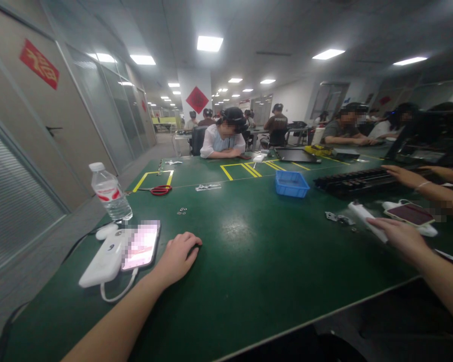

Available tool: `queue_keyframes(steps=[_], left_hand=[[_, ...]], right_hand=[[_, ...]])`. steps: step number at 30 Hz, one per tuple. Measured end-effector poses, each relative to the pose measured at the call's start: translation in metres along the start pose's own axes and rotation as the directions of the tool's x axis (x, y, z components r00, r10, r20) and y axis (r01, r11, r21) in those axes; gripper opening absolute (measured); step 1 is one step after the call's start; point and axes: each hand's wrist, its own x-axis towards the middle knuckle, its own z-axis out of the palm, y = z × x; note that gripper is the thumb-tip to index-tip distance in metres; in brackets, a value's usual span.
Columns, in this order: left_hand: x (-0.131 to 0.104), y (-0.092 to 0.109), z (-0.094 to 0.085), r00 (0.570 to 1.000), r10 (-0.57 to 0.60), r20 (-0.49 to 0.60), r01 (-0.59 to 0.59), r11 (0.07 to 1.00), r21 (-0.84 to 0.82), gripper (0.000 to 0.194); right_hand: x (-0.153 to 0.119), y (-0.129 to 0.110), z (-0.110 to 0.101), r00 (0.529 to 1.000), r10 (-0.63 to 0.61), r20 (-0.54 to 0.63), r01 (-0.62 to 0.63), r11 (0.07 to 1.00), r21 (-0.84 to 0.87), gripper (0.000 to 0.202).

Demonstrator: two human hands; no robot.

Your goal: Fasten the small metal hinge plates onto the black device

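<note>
My left hand [179, 255] rests on the green table [241, 281], its fingers a little curled and apart, holding nothing. Just left of it lie a lit phone [141, 246] and a white power bank [103, 259] with a white cable. On the right, my right hand [400, 236] has its fingers on the near end of a long white object [367, 221], which looks tilted and slightly blurred. Small metal parts [338, 218] lie just left of that object. A white device with a dark-red screen [413, 213] sits beyond my right hand.
A water bottle [110, 193] stands at the left edge. Red-handled scissors [161, 190], small rings [181, 210] and a blue bin [292, 184] are farther back. Another person's hand [407, 177] reaches over a black rack [355, 181] at right. A person [223, 138] leans on the far edge.
</note>
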Motion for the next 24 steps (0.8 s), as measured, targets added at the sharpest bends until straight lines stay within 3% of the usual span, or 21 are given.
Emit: queue_keyframes(steps=[2, 5, 7, 10, 15, 19, 22, 24], left_hand=[[0.0, -0.001, 0.0, 1.0, 0.002, -0.007, -0.002, 1.0, -0.001, 0.023], [0.0, 0.0, 0.0, 1.0, 0.001, -0.004, -0.001, 1.0, 0.01, 0.023], [-0.001, 0.001, -0.001, 1.0, -0.001, 0.003, 0.0, 1.0, 0.018, 0.023], [-0.001, 0.003, -0.002, 1.0, 0.001, 0.001, -0.001, 0.999, 0.032, 0.023], [-0.003, 0.007, -0.002, 0.995, 0.061, -0.079, -0.057, 0.997, 0.059, 0.026], [-0.006, 0.02, -0.003, 0.982, 0.156, -0.105, -0.155, 0.988, 0.026, 0.04], [-0.01, 0.031, -0.003, 0.967, 0.253, -0.011, -0.253, 0.967, -0.002, 0.046], [-0.011, 0.035, -0.002, 0.954, 0.29, 0.072, -0.289, 0.957, -0.026, 0.046]], right_hand=[[-0.018, -0.02, -0.005, 0.998, 0.004, 0.069, -0.013, 0.992, 0.126, 0.049], [-0.046, -0.052, -0.002, 0.981, -0.192, 0.002, 0.188, 0.964, 0.188, 0.044], [-0.063, -0.074, 0.008, 0.94, -0.341, -0.004, 0.334, 0.919, 0.21, 0.043], [-0.086, -0.107, 0.027, 0.876, -0.478, 0.061, 0.447, 0.853, 0.271, 0.037], [-0.133, -0.17, 0.057, 0.733, -0.616, 0.289, 0.521, 0.781, 0.345, 0.029], [-0.176, -0.215, 0.064, 0.64, -0.674, 0.368, 0.566, 0.738, 0.367, 0.023], [-0.2, -0.235, 0.061, 0.524, -0.76, 0.384, 0.603, 0.65, 0.463, 0.023], [-0.202, -0.239, 0.059, 0.457, -0.805, 0.377, 0.599, 0.592, 0.539, 0.029]])
